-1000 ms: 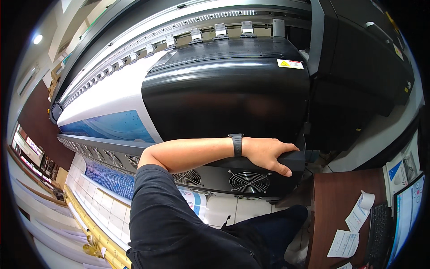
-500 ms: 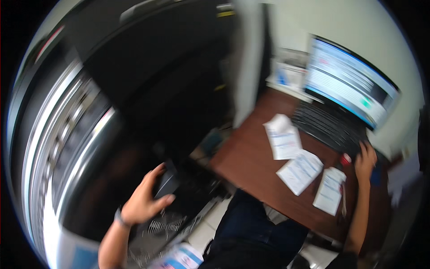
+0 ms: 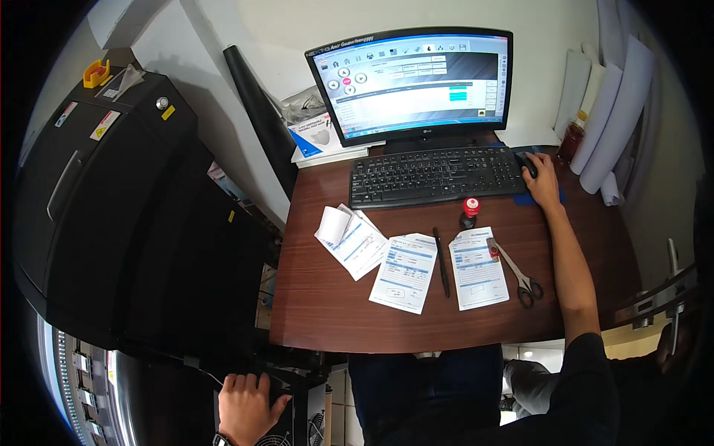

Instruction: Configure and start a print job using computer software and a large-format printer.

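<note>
My right hand (image 3: 545, 182) rests over a black computer mouse (image 3: 527, 165) on a blue mouse pad (image 3: 524, 199), its fingers around it. Just left of it lies a black keyboard (image 3: 439, 177), below a lit monitor (image 3: 416, 82). At the lower left, my left hand (image 3: 249, 407) lies palm down on a black surface, thumb apart from the fingers, holding nothing that I can see. Nearer on the brown desk (image 3: 335, 308) are printed, partly handwritten slips (image 3: 405, 275), a black pen (image 3: 441, 262), a red-topped stamp (image 3: 470, 212) and black-handled scissors (image 3: 520, 275). A small red item (image 3: 493, 251) overlaps the right slip (image 3: 476, 279).
A large black machine (image 3: 149, 245) with a handle fills the left side, a yellow holder (image 3: 95, 74) on top. Paper rolls (image 3: 606, 119) and a bottle of dark red liquid (image 3: 571, 140) stand at the right back. A box (image 3: 316, 134) sits left of the monitor.
The view has turned right and levelled, bringing the desk to the middle. My left hand was raised with fingers spread; now it rests lower on the black surface. My right hand stays at the mouse.
</note>
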`<state>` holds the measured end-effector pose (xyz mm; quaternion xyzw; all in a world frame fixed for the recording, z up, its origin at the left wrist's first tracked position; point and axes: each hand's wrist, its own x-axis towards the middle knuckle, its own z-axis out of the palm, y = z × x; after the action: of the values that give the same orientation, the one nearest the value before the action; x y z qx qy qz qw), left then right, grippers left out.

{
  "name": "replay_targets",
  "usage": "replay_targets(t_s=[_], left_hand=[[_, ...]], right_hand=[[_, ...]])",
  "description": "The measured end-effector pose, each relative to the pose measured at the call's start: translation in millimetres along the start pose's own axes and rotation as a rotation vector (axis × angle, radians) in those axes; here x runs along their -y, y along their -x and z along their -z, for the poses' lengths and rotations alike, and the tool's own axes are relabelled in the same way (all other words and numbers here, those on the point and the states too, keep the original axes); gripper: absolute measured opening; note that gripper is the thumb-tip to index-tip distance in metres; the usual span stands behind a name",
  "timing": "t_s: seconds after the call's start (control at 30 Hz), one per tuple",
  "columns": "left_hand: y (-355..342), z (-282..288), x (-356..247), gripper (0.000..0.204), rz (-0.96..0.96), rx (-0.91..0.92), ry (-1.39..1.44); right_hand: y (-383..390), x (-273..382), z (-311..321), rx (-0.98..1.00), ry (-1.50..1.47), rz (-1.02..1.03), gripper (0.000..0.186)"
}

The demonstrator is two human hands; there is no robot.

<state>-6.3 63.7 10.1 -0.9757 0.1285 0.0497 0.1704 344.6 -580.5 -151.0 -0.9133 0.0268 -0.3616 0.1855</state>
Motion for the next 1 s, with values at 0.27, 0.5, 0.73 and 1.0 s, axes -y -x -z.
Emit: replay_targets(t_s=[0.27, 0.5, 0.73, 1.0], left_hand=[[1, 6, 6, 0.061, -0.06, -0.02, 0.088], [2, 9, 9, 0.063, -0.056, 0.014, 0.135], [1, 9, 10, 0.064, -0.05, 0.034, 0.137], [1, 12, 10, 0.063, -0.06, 0.026, 0.145]], right_hand=[[-2, 2, 2, 0.003, -0.092, 0.016, 0.039], [0, 2, 2, 0.01, -0.036, 0.016, 0.038], [0, 4, 2, 0.06, -0.045, -0.012, 0.037], [-1, 4, 2, 0.044, -0.04, -0.022, 0.036]])
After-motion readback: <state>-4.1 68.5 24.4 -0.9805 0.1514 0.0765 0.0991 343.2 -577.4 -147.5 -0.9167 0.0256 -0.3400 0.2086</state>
